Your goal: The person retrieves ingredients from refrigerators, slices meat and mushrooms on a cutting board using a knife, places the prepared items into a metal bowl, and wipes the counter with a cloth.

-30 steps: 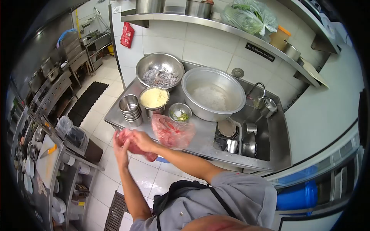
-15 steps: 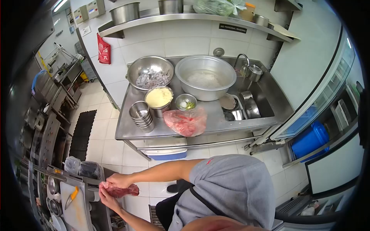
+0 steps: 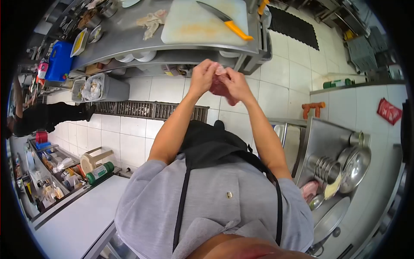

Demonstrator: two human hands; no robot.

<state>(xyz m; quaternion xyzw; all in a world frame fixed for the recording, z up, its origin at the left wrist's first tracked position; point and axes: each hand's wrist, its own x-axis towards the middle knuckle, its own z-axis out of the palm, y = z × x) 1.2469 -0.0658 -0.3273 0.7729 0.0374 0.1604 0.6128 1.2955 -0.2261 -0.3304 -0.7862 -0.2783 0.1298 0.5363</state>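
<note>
I have the left hand (image 3: 202, 80) and right hand (image 3: 237, 87) pinching raw meat (image 3: 220, 89) in front of the bench's (image 3: 118, 38) near edge.
The right hand blocks part of the meat from me, and I can't make out every fingertip. What shows is dark red, paler at the top. A knife (image 3: 229, 21) lies on a cutting board (image 3: 189, 20) by the bench's near right corner. A grey bin (image 3: 117, 88) holds white bags (image 3: 92, 87). On the steel counter (image 3: 327, 129), yellow food (image 3: 332, 188) sits beside stacked cups (image 3: 324, 168); the big basin's (image 3: 331, 221) contents escape me.
</note>
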